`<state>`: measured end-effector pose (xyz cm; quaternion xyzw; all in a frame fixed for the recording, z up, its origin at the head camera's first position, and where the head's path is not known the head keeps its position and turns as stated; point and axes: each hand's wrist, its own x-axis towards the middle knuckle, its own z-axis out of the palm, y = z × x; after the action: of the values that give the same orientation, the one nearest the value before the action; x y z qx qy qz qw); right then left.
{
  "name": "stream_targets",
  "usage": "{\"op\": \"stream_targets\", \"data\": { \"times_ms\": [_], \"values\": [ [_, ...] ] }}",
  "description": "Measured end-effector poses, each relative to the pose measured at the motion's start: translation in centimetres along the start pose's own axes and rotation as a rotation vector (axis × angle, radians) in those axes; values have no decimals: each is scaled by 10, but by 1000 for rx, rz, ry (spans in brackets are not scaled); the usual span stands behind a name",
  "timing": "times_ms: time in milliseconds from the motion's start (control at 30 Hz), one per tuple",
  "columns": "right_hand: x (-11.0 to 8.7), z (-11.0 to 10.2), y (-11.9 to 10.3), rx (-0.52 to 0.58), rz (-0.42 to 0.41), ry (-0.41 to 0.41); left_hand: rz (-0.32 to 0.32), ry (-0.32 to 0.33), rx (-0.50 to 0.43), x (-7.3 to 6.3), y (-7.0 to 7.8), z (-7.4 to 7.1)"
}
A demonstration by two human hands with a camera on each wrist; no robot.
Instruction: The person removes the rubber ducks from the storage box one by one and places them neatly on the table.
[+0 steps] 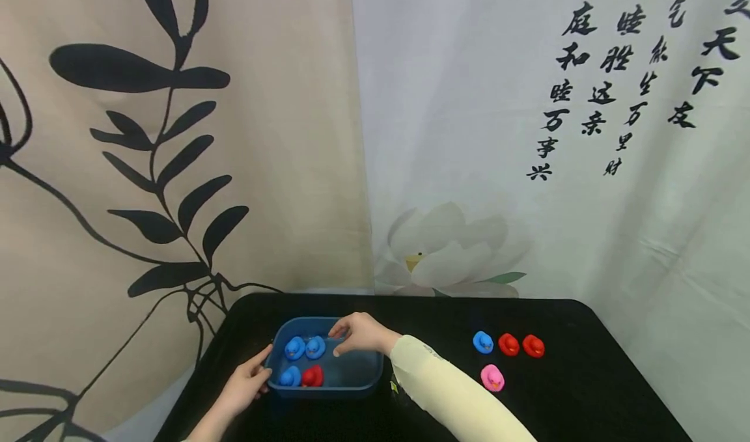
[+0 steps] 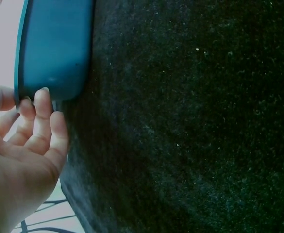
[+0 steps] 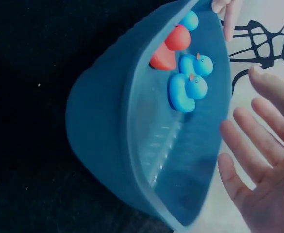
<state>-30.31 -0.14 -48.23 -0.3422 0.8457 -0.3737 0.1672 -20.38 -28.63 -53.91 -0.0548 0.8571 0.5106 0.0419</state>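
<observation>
A blue plastic bin (image 1: 328, 393) holds several small rubber ducks. A red duck (image 1: 313, 375) and a blue duck (image 1: 290, 376) lie near its front wall, with two more blue ducks (image 1: 305, 347) behind them. At the bin's left end, my left hand (image 1: 249, 380) touches the rim with its fingertips, seen closer in the left wrist view. My right hand (image 1: 363, 334) hovers over the bin's right half, fingers spread and holding nothing. In the right wrist view, that hand (image 3: 268, 160) shows beside the bin's far rim.
Right of the bin on the black table (image 1: 433, 325), a blue duck (image 1: 483, 342) and two red ducks (image 1: 521, 345) stand in a row. In front of them is a pink duck (image 1: 492, 378). A printed curtain (image 1: 293, 136) hangs behind the table.
</observation>
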Motion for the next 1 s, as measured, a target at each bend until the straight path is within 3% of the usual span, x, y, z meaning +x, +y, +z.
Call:
{"op": "stream_targets", "data": {
  "times_ms": [267, 633, 833, 1000],
  "values": [
    [17, 19, -3, 9, 38, 98, -2, -17, -15, -2, -5, 2],
    [43, 34, -7, 74, 59, 209, 9, -12, 3, 1, 0, -1],
    [51, 40, -2, 82, 122, 187, 21, -18, 9, -1, 1, -2],
    [53, 44, 0, 157, 215, 144, 11, -7, 16, -1, 2, -2]
  ]
}}
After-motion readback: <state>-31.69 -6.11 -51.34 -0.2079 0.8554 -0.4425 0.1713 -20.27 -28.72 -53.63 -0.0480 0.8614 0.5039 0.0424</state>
